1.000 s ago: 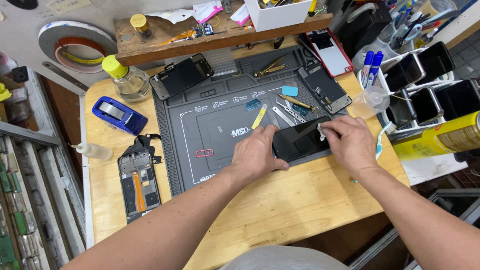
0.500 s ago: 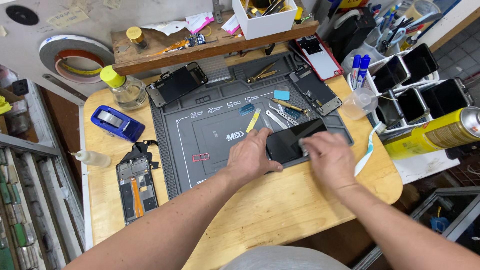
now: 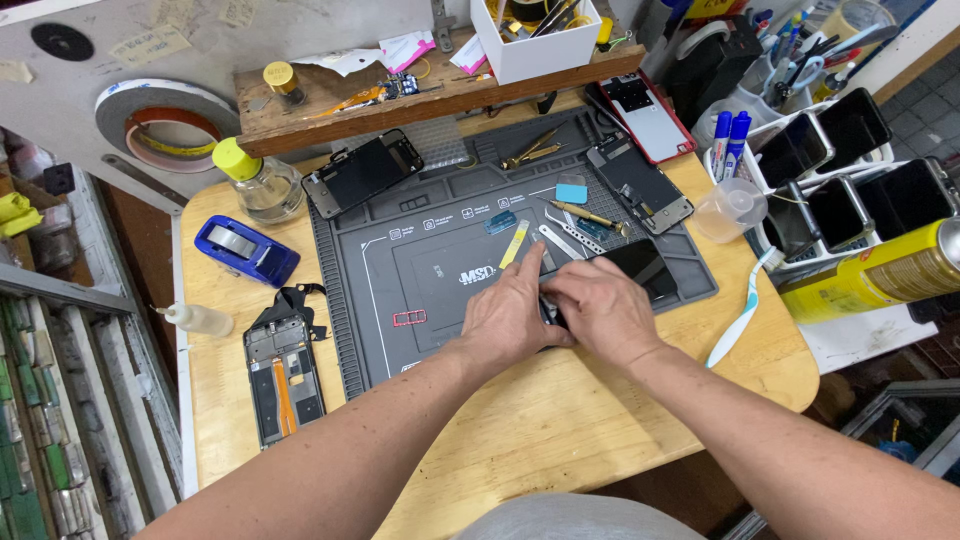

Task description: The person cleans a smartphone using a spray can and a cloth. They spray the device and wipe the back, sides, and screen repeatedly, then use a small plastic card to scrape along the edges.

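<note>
Both hands have drawn together since a moment ago, meeting over the dark phone (image 3: 640, 270) on the grey work mat (image 3: 400, 290). At nine o'clock an opened phone frame (image 3: 282, 370) lies on the wooden bench (image 3: 560, 420). Left hand (image 3: 510, 315) presses flat, fingers nearly straight; right hand (image 3: 600, 310) curls over the phone's near end. At three o'clock a toothbrush (image 3: 740, 315) lies beside a yellow can (image 3: 880, 275).

Black phone screen (image 3: 640, 268), glossy, lying flat, tilted, on grey work mat (image 3: 420, 280)
</note>
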